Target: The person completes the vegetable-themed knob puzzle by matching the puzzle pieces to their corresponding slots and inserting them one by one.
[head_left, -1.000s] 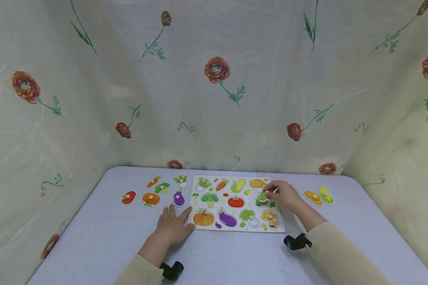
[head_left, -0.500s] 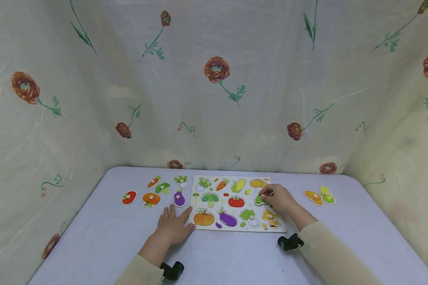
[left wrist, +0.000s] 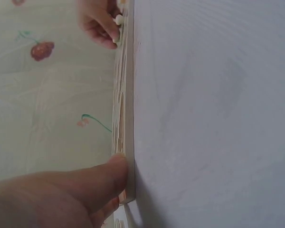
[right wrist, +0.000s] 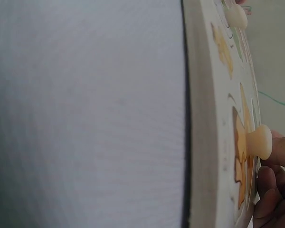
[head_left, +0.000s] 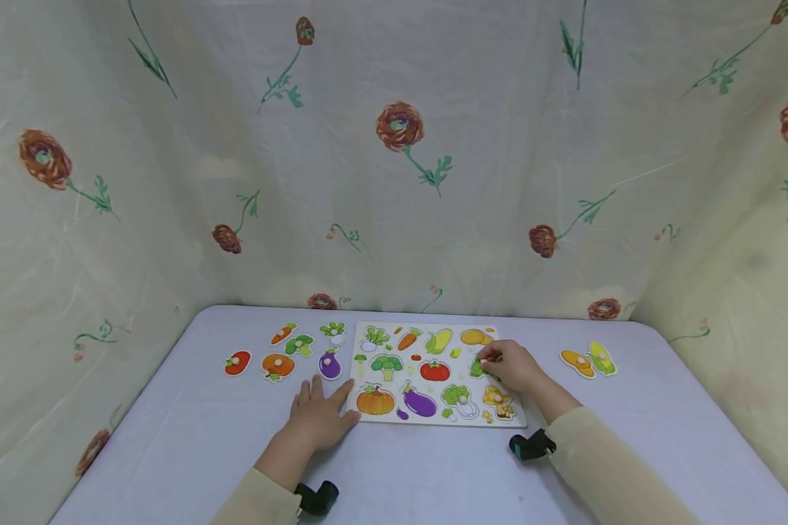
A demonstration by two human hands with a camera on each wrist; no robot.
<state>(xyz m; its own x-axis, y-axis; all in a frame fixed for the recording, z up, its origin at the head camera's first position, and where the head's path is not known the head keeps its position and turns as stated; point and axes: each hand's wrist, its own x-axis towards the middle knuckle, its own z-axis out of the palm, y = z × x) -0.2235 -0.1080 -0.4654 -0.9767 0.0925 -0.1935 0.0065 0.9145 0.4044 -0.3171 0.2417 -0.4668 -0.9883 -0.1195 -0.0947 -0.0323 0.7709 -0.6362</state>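
The white puzzle board (head_left: 403, 379), printed with vegetables, lies between my hands. At its right side my right hand (head_left: 517, 368) pinches a green vegetable puzzle piece (head_left: 476, 370) over its printed spot; the fingers cover much of it. My left hand (head_left: 318, 420) rests with spread fingers at the board's lower left, its thumb (left wrist: 115, 173) against the edge. A mushroom piece (head_left: 504, 410) and a bok choy piece (head_left: 455, 394) sit in the board's bottom row. The mushroom's pale knob (right wrist: 260, 141) shows close up in the right wrist view.
Left of the board lie a tomato piece (head_left: 238, 362), a pumpkin piece (head_left: 278, 366), an eggplant piece (head_left: 330, 367) and several others. To the right are a yellow-orange piece (head_left: 576, 363) and a corn piece (head_left: 602, 359). A flowered curtain (head_left: 486, 240) hangs behind.
My right hand has moved slightly left and down, lowering the green piece from a tilted pose onto its place on the board. My left hand has stayed still.
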